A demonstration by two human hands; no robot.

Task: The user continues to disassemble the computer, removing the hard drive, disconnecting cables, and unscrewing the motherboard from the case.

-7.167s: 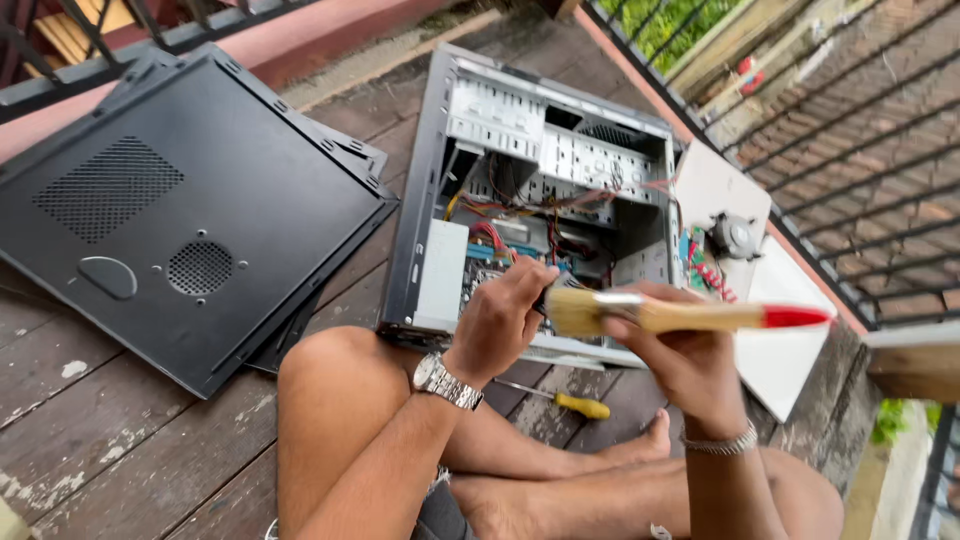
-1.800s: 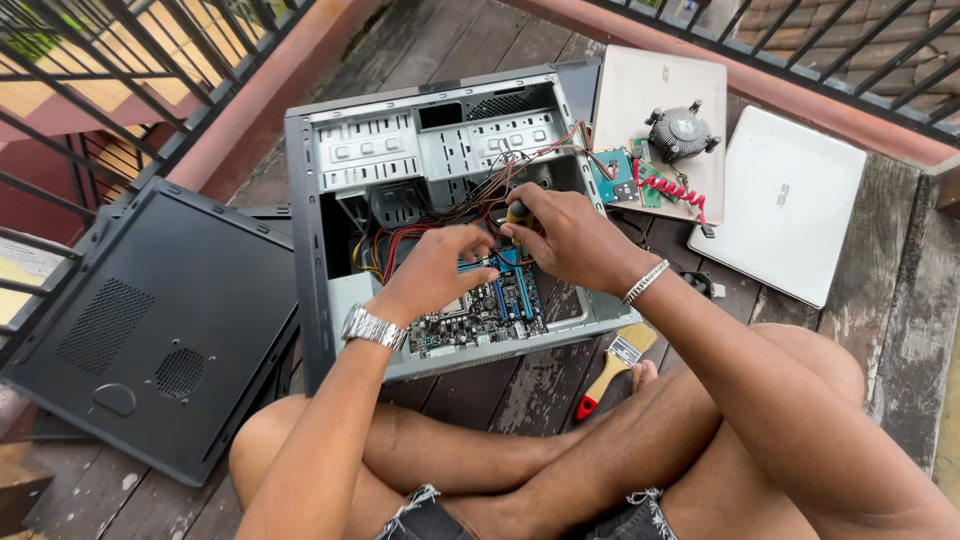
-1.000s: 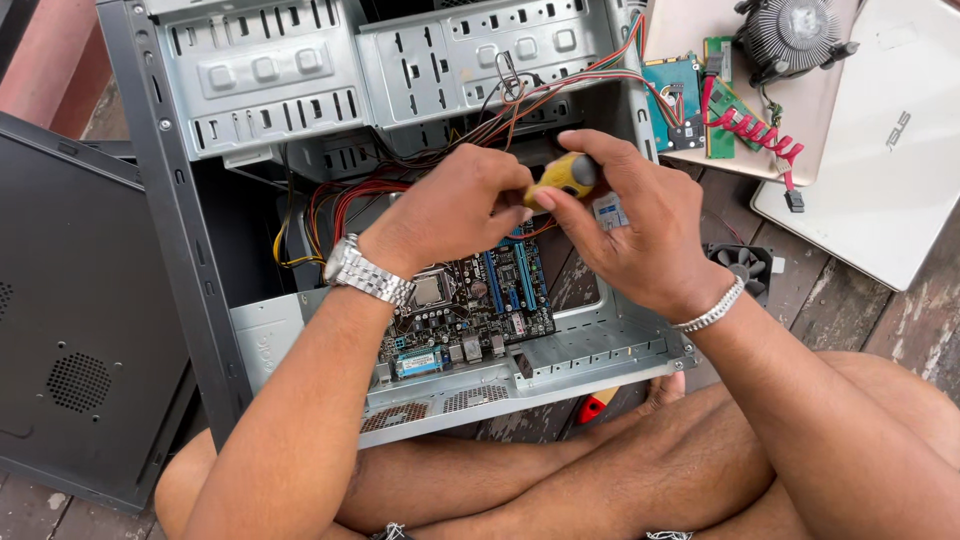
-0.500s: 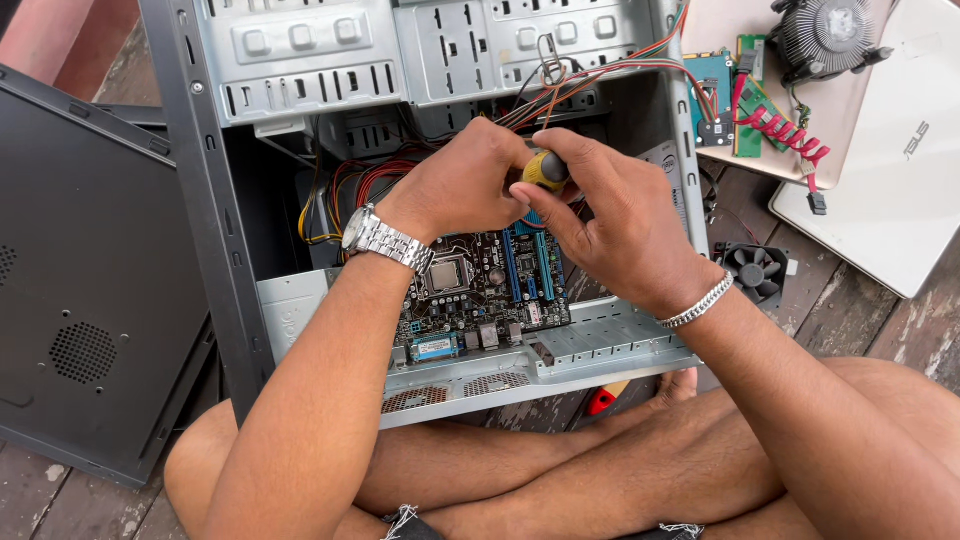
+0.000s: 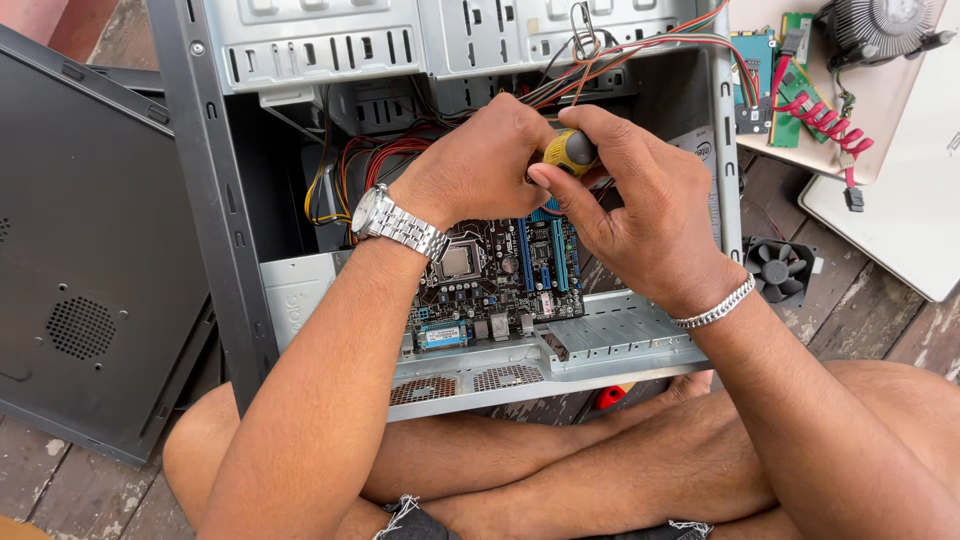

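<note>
An open grey computer case (image 5: 215, 190) lies on its side in front of me, with a motherboard (image 5: 495, 275) and red, yellow and black cables (image 5: 345, 165) inside. Both hands are over the board. My right hand (image 5: 640, 205) grips the yellow and black handle of a screwdriver (image 5: 568, 150), whose shaft is hidden behind the fingers. My left hand (image 5: 480, 165), with a metal watch on the wrist, is closed around the same handle from the left.
The black side panel (image 5: 80, 260) of the case lies to the left on the wooden deck. At the right lie a small black fan (image 5: 780, 268), a white laptop (image 5: 900, 215), green circuit boards (image 5: 790, 85) with a red cable, and a cooler (image 5: 880, 25). My crossed legs are under the case's near edge.
The view has closed in on the case. Both hands stay together on the screwdriver handle over the motherboard, shifted only slightly.
</note>
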